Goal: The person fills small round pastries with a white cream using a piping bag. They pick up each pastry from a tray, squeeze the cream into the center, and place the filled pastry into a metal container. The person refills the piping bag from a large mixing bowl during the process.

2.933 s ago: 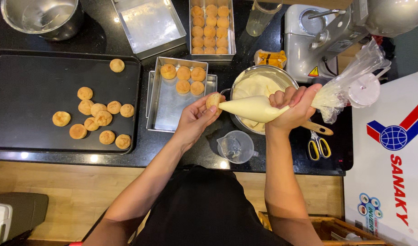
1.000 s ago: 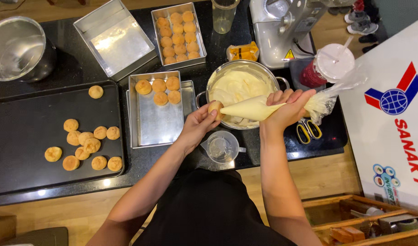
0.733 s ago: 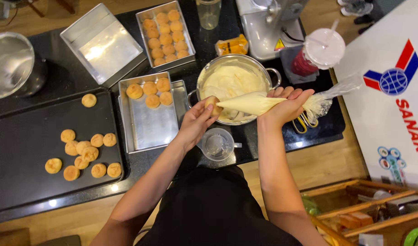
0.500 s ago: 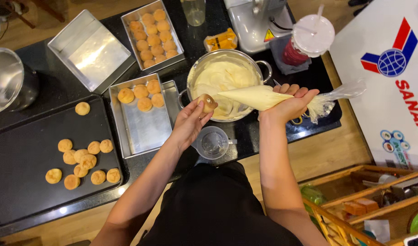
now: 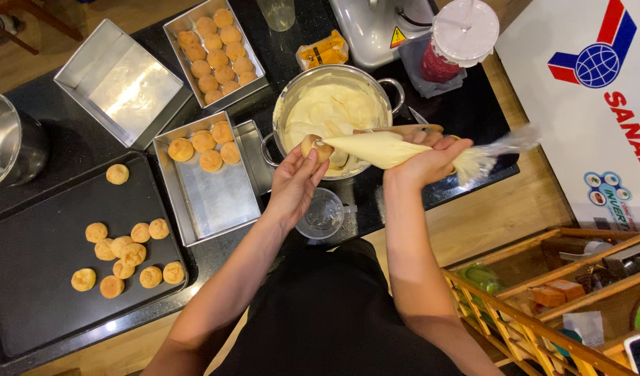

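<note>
Far left on the black counter: dark baking tray (image 5: pixel 27 278) with a loose cluster of small golden puffs (image 5: pixel 128 254), one puff (image 5: pixel 117 174) lying apart toward the top edge. Just right of it, a steel pan (image 5: pixel 219 202) with a few puffs (image 5: pixel 203 145) bunched at its far end; further back, an empty steel pan (image 5: pixel 118 80) and a pan full of puffs (image 5: pixel 219 45). Centre: left hand (image 5: pixel 295 184) pinches a single puff (image 5: pixel 311 146) between its fingertips, held over the near rim of the steel pot (image 5: pixel 285 104) of pale cream. Small clear cup (image 5: pixel 323 214) sits just below that hand. Piping bag (image 5: pixel 382 148) tip meets the puff, probably inserted, contact point too small to confirm. Right hand (image 5: pixel 431 157) is clenched around the bag's wide end, twisted plastic tail sticking out to the right. Behind: lidded drink cup (image 5: pixel 459 38).
</note>
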